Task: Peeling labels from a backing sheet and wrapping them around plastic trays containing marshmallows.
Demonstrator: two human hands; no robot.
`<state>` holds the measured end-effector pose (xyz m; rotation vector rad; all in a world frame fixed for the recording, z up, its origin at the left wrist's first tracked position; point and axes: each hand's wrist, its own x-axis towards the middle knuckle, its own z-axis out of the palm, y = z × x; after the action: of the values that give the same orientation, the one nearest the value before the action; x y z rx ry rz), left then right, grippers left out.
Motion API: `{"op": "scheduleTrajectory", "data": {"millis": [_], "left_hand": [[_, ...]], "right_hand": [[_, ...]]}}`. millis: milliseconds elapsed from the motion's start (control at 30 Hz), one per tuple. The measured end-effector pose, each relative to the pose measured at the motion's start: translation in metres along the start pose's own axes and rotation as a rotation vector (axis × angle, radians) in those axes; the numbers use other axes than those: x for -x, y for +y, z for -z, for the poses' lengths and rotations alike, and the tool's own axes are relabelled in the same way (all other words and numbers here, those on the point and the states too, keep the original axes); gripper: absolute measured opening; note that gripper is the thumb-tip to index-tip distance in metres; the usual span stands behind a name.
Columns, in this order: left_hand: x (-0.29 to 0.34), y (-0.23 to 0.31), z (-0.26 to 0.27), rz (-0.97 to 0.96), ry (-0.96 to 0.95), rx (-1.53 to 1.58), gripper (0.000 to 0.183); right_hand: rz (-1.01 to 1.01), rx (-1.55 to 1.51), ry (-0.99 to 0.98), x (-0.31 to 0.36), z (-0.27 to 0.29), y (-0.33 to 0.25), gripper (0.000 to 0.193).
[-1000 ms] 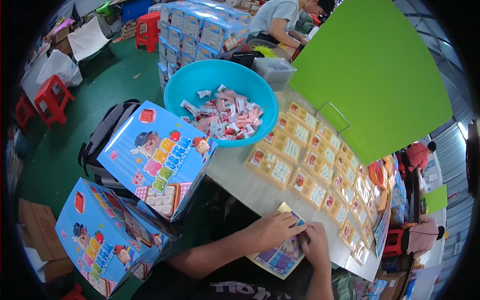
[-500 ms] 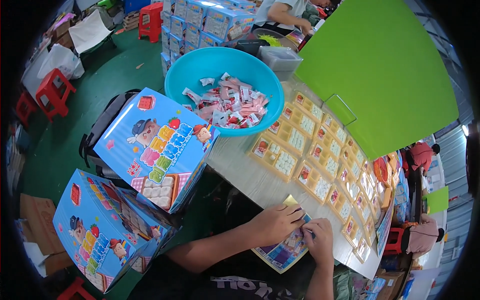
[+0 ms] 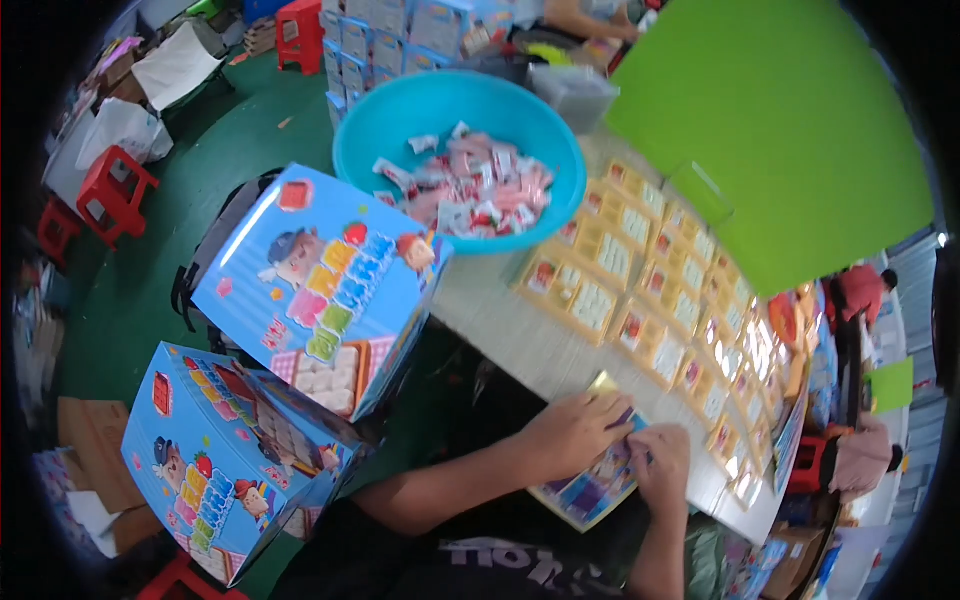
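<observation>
A colourful printed sheet, mostly purple and blue with a yellow border, lies tilted at the table's near edge and over my lap. My left hand rests across its upper part, fingers curled together on it. Close beside, my right hand is closed at the sheet's right edge, thumb and fingers pinched. Whether anything small sits between the fingertips is hidden. Beyond my hands, several yellow compartment trays stand in rows, holding white pieces and small red-and-white packets.
A turquoise basin of small wrapped packets stands at the table's far left. Two blue printed boxes are left of my arms. A large green panel rises behind the trays. Stacked boxes and red stools stand farther off.
The view has shifted slightly and is blurrier, with the basin and trays now farther right and higher in the picture. Both hands keep nearly the same hold on the sheet.
</observation>
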<state>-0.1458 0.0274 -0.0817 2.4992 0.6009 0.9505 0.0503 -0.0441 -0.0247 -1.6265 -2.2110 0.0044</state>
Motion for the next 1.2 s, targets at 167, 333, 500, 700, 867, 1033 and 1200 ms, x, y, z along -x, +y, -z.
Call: {"op": "scheduleTrajectory", "data": {"millis": [167,333,500,700,867,1033,1200], "left_hand": [[-0.005,-0.008,-0.005,0.053,0.045,0.065,0.033],[-0.015,-0.001,0.016,0.087,-0.027,-0.009,0.033],[-0.014,0.004,0.011,0.107,-0.058,-0.075,0.033],[-0.014,0.011,0.012,0.152,-0.130,-0.095,0.037],[-0.016,0.013,0.013,0.166,-0.172,-0.131,0.039],[-0.017,0.012,0.014,0.191,-0.212,-0.132,0.041],[-0.019,0.014,0.014,0.205,-0.216,-0.147,0.042]], "right_hand": [[0.025,0.009,0.003,-0.002,-0.004,0.006,0.011],[0.039,-0.020,0.066,-0.004,-0.011,0.014,0.016],[0.061,-0.056,0.107,0.006,-0.016,0.020,0.018],[0.092,-0.064,0.149,0.015,-0.020,0.024,0.022],[0.135,-0.071,0.172,0.016,-0.021,0.026,0.023],[0.126,-0.103,0.152,0.014,-0.019,0.027,0.023],[0.149,-0.093,0.142,0.018,-0.019,0.031,0.026]]}}
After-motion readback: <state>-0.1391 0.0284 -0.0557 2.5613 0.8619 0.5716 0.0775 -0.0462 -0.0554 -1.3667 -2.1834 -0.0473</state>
